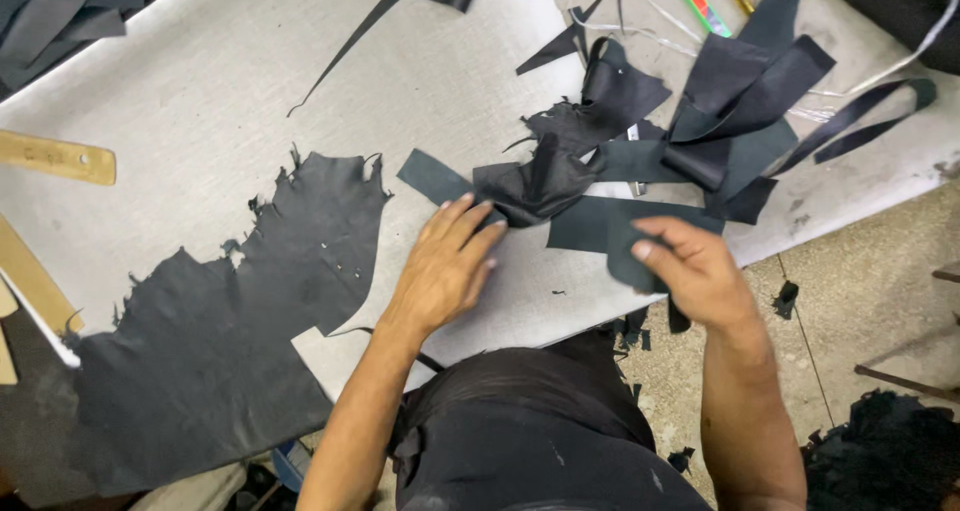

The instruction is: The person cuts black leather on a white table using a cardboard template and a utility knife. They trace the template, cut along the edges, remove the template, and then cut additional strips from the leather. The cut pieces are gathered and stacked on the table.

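Observation:
My left hand [445, 266] lies flat on the grey table [200, 101], fingers spread, its fingertips touching a crumpled black leather scrap [535, 186] and a dark strip [432, 178]. My right hand [695, 271] pinches a flat dark leather piece [600, 231] at the table's near edge. A heap of black leather offcuts and strips [720, 111] lies just beyond both hands.
A large black hide with a ragged edge [240, 311] covers the left near part of the table. A wooden ruler [55, 158] lies at the far left. A small red-and-green tool [700, 3] rests at the back. Scraps litter the floor [860, 291] on the right.

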